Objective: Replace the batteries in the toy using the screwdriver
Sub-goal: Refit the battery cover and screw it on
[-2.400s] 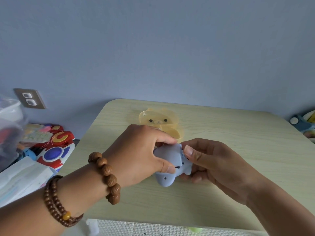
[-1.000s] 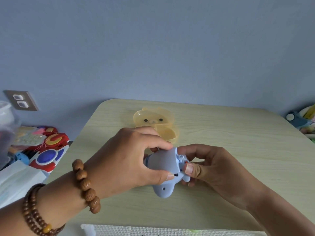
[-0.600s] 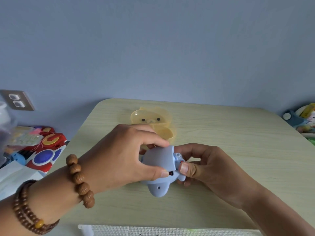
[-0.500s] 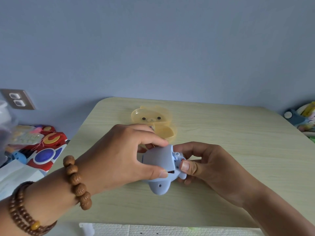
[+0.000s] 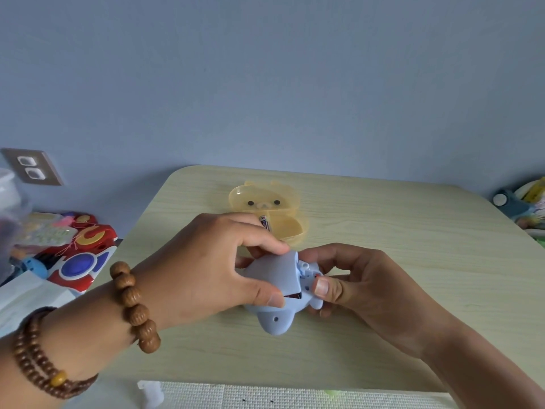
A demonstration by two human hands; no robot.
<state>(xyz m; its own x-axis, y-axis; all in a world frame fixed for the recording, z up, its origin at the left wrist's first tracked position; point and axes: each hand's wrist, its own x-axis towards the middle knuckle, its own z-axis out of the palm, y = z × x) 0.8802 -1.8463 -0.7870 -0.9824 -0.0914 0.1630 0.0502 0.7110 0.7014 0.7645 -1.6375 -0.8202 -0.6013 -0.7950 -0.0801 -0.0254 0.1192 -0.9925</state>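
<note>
Both hands on the toy (image 5: pixel 277 293), pale blue plastic, held just above the surface (image 5: pixel 383 231), near its front-centre. Left hand (image 5: pixel 206 276) pinches the battery cover (image 5: pixel 277 273) betw thumb and fingers; the cover sits tilted over the compartment, one edge lifted, dark gap w/ what looks like a battery end showing under it. Right hand (image 5: pixel 362 287) is curled around the toy's other end, thumb pressed on the body beside the cover.

Read: cover is either going on or coming off, can't tell which from here. Either way, the step done well = right hand keeps the body steady, left keeps the cover square to the opening, hinge/tab edge first, no forcing. If closing, check batts are seated flat before pressing down, else the cover won't sit flush for the screw.

Around: yellow bear-shaped case (image 5: pixel 265 211) lies open behind the hands, a spare battery (image 5: pixel 264 224) in its lower half, partly hidden by left-hand fingers. Screwdriver not visible anywhere, nor a screw; may be behind the hands. Toy clutter (image 5: pixel 79 252) on the floor off the left edge, more stuff far right, wall socket (image 5: pixel 31 166) at left. Nothing blocks the work; the case is close behind, so an elbow-out move could knock it.
</note>
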